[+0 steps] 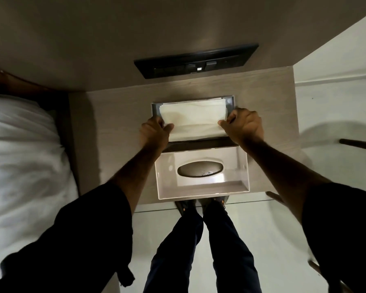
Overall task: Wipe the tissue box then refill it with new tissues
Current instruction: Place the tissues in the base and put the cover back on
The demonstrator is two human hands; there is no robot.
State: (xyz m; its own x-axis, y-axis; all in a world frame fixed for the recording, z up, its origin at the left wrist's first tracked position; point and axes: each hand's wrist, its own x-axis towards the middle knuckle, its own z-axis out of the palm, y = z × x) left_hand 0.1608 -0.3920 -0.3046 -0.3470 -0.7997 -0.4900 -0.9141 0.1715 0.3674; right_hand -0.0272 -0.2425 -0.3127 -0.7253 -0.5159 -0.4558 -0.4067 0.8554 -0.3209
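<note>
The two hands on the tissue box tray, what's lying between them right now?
In the head view, the white tissue stack spans the gap between the left hand and the right hand, each gripping one end, over the open tray.

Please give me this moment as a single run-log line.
stage: refilling | left hand, right hand: gripping tissue stack ends | stack: in box base | lid: off, upside down, nearer

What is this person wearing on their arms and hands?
Both hands, the left hand and the right hand, are bare: no gloves, rings or watch show. The forearms are uncovered too. Dark sleeves end around the elbows, loose and plain, with no markings visible.
</note>
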